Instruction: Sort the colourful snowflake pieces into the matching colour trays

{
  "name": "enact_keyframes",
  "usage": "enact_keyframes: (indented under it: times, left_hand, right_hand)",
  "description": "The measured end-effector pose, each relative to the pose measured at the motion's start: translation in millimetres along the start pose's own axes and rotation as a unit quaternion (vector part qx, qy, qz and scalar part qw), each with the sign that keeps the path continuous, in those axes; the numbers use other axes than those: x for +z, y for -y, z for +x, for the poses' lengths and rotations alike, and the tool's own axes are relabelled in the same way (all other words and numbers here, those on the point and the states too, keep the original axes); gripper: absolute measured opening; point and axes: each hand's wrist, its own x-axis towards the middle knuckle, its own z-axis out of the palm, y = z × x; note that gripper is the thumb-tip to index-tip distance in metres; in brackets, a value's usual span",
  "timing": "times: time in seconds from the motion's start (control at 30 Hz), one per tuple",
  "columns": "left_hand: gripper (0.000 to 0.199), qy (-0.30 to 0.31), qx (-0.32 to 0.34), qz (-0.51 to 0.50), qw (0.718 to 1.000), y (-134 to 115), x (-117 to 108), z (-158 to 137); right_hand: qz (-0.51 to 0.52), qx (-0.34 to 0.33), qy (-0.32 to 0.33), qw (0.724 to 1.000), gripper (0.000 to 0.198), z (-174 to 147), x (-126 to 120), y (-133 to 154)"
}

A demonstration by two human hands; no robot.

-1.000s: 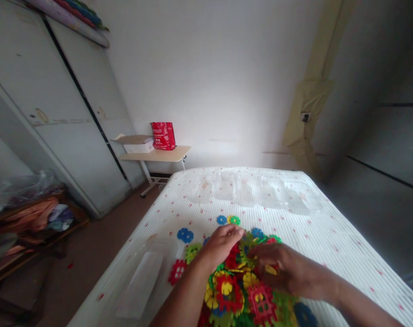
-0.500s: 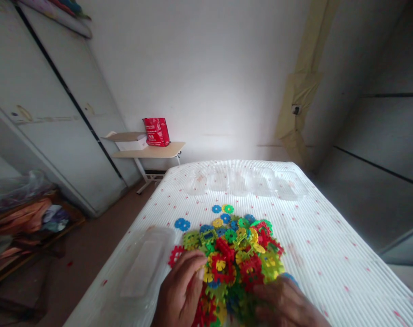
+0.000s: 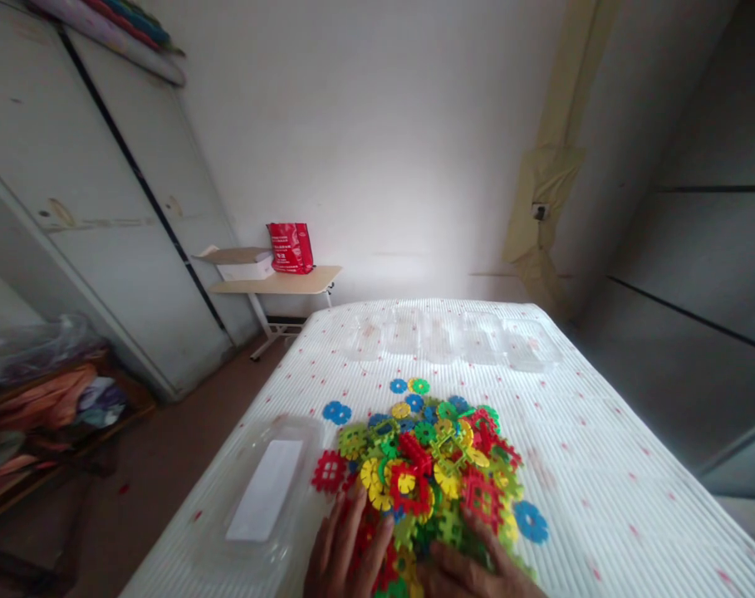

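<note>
White, ribbed and spotted with red, the worktop [image 3: 601,465] fills the lower part of my remote view. At its six o'clock side lies the pile of coloured plastic pieces [image 3: 427,453]. From this pile, a blue flower disc [image 3: 531,522] is between three and four, a clear container [image 3: 290,515] at nine, clear boxes [image 3: 440,336] at twelve. Left hand [image 3: 345,555], at eight, touches pieces with fingers extended, slightly spread; right hand [image 3: 473,573], at five, is half curled, and whether it grips something I cannot tell.
</note>
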Motion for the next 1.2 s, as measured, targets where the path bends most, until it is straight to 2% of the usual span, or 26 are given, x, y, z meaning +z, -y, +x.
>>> enact_keyframes:
  times: [0.13,0.27,0.4,0.5,0.63,0.83,0.97,1.1,1.2]
  left_hand:
    - [0.065,-0.003,0.001,-0.028,1.000,-6,9,14]
    - [0.082,-0.002,0.006,-0.045,0.999,-11,15,36]
    - [0.079,-0.009,0.048,-0.041,0.998,-17,17,65]
    - [0.075,-0.022,0.039,-0.048,0.998,-27,16,85]
    - [0.070,-0.038,0.022,-0.071,0.996,-42,13,108]
    - [0.066,-0.001,-0.015,-0.102,0.995,-57,13,136]
    - [0.066,0.025,-0.028,-0.129,0.991,-58,14,142]
    - [0.065,0.000,-0.026,-0.164,0.986,-45,8,135]
    - [0.055,-0.043,-0.097,-0.176,0.979,-26,8,129]
  right_hand:
    - [-0.067,-0.008,0.015,0.998,0.048,1,-21,-7]
    - [-0.124,0.010,0.033,0.992,0.045,6,-35,-17]
    - [-0.162,0.030,0.016,0.986,0.041,5,-39,-37]
    - [-0.221,0.035,-0.008,0.975,0.039,-1,-36,-53]
    - [-0.282,0.028,-0.074,0.956,0.041,-11,-29,-70]
    - [-0.254,0.060,-0.155,0.953,0.041,-18,-27,-79]
    - [-0.237,0.103,-0.190,0.947,0.044,-26,-28,-83]
    - [-0.181,0.165,-0.239,0.939,0.039,-35,-31,-89]
    - [-0.139,0.233,-0.286,0.919,0.035,-41,-31,-97]
